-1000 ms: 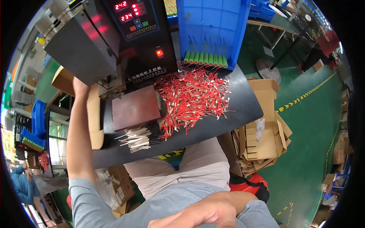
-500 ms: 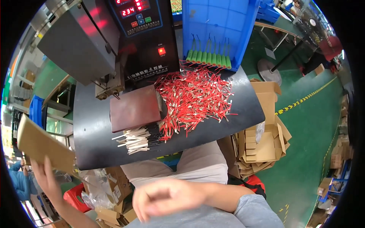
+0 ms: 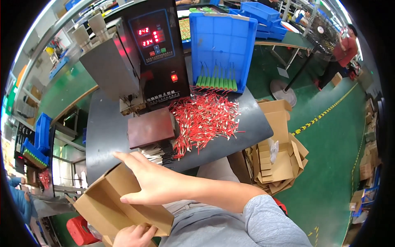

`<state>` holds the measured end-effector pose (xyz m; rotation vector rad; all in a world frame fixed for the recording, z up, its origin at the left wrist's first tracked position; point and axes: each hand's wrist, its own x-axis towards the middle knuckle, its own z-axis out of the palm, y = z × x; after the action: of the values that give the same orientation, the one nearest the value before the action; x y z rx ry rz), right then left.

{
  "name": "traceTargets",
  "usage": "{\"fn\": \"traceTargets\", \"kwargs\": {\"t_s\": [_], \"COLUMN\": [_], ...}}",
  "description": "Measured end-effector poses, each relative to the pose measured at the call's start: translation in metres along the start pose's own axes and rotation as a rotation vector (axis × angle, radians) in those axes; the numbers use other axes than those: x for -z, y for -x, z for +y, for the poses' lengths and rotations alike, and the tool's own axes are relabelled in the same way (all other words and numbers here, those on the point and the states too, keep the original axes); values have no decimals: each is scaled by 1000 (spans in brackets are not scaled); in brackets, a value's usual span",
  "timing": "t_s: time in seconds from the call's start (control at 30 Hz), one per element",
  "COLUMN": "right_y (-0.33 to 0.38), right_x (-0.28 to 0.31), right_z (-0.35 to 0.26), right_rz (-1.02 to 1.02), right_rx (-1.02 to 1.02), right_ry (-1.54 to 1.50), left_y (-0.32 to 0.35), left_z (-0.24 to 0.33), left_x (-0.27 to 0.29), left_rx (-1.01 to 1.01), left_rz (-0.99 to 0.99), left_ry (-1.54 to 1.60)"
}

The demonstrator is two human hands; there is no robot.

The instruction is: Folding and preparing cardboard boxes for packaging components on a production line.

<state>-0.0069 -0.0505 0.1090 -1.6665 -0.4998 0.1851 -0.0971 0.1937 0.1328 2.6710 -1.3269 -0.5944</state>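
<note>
The near edge of a cardboard box (image 3: 103, 216) is grasped by the left hand (image 3: 133, 236) at the lower left of the frame, with the fingers curled over the wall, apparently so that the tilted box is supported from below. The right hand (image 3: 142, 177) is spread above the box, thumb and fingers well apart; whether the far wall is touched cannot be told. The box is held off the front edge of the black counter (image 3: 105, 127), its inside turned upward, probably for access. Beyond it, pale strips (image 3: 152, 154) are heaped against a brown block (image 3: 151, 128), and red wires (image 3: 207, 119) are piled to its right, seemingly within easy reach. A black control unit (image 3: 164, 78) is positioned at upper centre. Beside it, green cylinders (image 3: 217, 83) are lined up in an upended blue bin (image 3: 222, 45), presumably kept upright by its wall.
</note>
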Motion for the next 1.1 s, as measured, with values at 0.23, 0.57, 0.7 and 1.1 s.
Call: {"fn": "traceTargets", "kwargs": {"t_s": [0.23, 0.57, 0.7, 1.1], "right_y": [13, 43, 55, 92], "right_x": [-14, -19, -34, 0], "right_z": [14, 27, 34, 6], "right_rz": [47, 75, 77, 160], "right_rx": [3, 29, 40, -42], "right_ry": [53, -114, -216, 262], "left_y": [13, 58, 52, 45], "left_z": [4, -22, -31, -60], "left_x": [-34, -144, -151, -96], "left_rx": [70, 430, 503, 721], "left_rz": [298, 279, 821, 386], "left_ry": [128, 2017, 2197, 1008]}}
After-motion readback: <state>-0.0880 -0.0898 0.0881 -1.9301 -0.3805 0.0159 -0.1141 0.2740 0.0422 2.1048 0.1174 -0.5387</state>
